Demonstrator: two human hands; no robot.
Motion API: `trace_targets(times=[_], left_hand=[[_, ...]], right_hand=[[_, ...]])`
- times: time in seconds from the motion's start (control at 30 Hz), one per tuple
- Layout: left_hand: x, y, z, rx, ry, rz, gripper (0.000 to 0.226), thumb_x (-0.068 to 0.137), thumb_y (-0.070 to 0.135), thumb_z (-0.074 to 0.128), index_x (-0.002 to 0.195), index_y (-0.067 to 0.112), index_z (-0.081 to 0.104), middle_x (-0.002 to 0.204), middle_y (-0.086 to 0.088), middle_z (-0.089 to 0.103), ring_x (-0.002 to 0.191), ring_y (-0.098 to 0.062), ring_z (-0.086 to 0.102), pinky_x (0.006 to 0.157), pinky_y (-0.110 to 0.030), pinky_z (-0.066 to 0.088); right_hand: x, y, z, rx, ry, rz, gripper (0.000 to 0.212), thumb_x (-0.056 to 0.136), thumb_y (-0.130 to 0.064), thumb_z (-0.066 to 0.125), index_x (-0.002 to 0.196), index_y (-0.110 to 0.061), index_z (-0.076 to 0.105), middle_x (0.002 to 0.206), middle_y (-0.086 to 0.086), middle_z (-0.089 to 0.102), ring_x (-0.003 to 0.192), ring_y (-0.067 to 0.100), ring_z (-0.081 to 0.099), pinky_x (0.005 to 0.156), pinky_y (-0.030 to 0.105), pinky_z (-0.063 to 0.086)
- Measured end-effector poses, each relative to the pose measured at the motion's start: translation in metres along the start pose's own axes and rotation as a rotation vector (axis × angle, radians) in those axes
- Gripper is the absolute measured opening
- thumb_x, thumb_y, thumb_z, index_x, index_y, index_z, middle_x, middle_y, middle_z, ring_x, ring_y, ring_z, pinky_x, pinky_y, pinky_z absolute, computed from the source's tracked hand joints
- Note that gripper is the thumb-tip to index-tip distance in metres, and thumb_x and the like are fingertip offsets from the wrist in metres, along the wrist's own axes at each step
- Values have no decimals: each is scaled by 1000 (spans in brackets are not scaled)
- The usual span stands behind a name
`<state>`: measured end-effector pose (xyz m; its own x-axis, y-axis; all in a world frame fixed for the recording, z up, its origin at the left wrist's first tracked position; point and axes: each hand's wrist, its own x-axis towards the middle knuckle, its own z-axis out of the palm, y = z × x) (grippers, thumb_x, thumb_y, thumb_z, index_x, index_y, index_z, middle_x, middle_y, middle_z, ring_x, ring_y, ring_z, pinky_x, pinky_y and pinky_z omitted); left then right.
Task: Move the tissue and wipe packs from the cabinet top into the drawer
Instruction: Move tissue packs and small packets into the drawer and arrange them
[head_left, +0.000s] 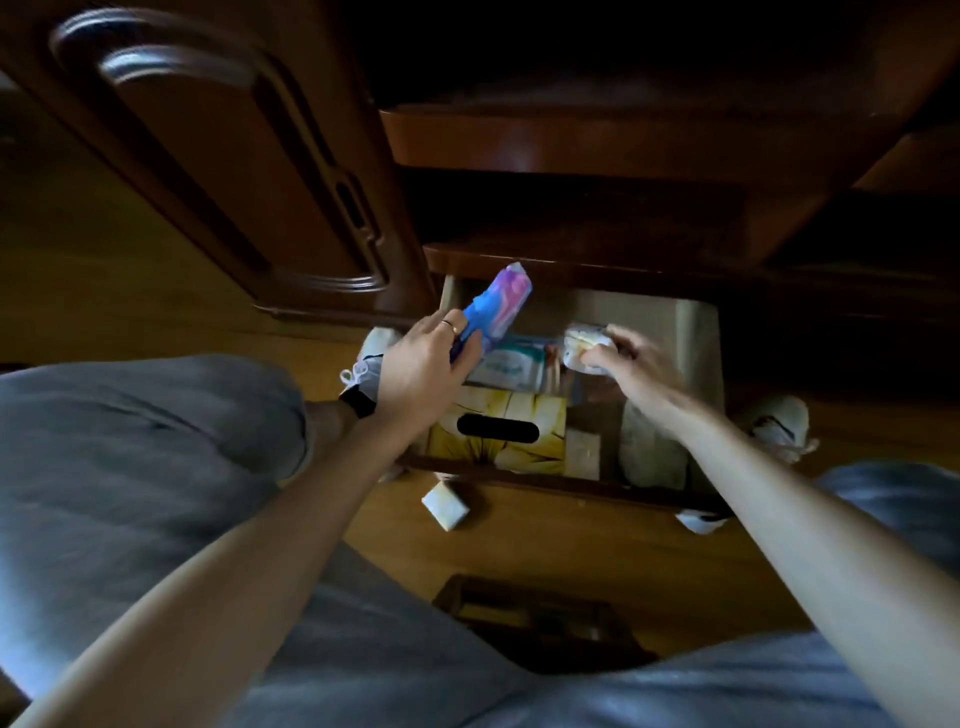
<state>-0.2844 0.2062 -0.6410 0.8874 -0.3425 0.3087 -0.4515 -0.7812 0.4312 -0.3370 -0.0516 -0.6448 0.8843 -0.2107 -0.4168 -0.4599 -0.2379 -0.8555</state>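
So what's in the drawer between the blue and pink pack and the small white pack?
In the head view, a pale wipes pack lies in the drawer between the blue-pink pack and the white pack.

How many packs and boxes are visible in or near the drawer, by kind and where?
Packs held in a hand: 2, the blue-pink pack in the left hand, the small white pack in the right hand
Packs lying in the drawer: 1, the white-green wipe pack
Tissue boxes in the drawer: 1, the yellow tissue box
Small packs on the floor: 1, the pale pack
Total: 5
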Motion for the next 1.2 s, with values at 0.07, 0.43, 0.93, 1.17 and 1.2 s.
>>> trace_targets(times=[0.07, 0.43, 0.93, 1.17, 1.2], left_hand=[[1, -6, 6, 61, -43, 4, 24, 99, 34, 52, 97, 11, 59, 88, -3, 62, 79, -21, 59, 50, -32, 41], [-15, 0, 15, 131, -105, 85, 23, 90, 32, 69, 98, 12, 63, 94, -4, 65, 93, -22, 60, 58, -33, 51], [-22, -3, 35, -599, -404, -595, 73, 71, 84, 57, 123, 32, 58, 109, 17, 62, 94, 1, 63, 73, -17, 49], [-41, -13, -7, -1525, -112, -1198, 84, 78, 62, 75, 140, 10, 52, 121, -18, 65, 99, -29, 69, 78, -41, 57], [-49, -17, -11, -1614, -43, -1211, 82, 80, 61, 72, 140, 9, 52, 123, -18, 65, 100, -29, 69, 82, -40, 56]], right_hand=[[12, 10, 5, -60, -31, 42, 105, 51, -70, 70, 143, -22, 54, 113, -10, 63, 88, -6, 59, 65, 8, 43], [37, 7, 50, 439, -85, 110, 39, 61, -18, 92, 96, -20, 75, 99, 10, 78, 89, 25, 77, 73, 38, 62], [27, 32, 36, -101, -72, 49, 31, 62, -24, 84, 78, -15, 59, 77, -5, 62, 70, 5, 57, 63, 15, 49], [-1, -36, 125, -492, -287, -534, 32, 76, -22, 81, 75, -24, 49, 80, -6, 59, 76, 1, 51, 61, 23, 33], [-7, -42, 136, -548, -299, -637, 31, 77, -20, 79, 77, -26, 49, 93, -4, 62, 92, 4, 54, 69, 19, 35]])
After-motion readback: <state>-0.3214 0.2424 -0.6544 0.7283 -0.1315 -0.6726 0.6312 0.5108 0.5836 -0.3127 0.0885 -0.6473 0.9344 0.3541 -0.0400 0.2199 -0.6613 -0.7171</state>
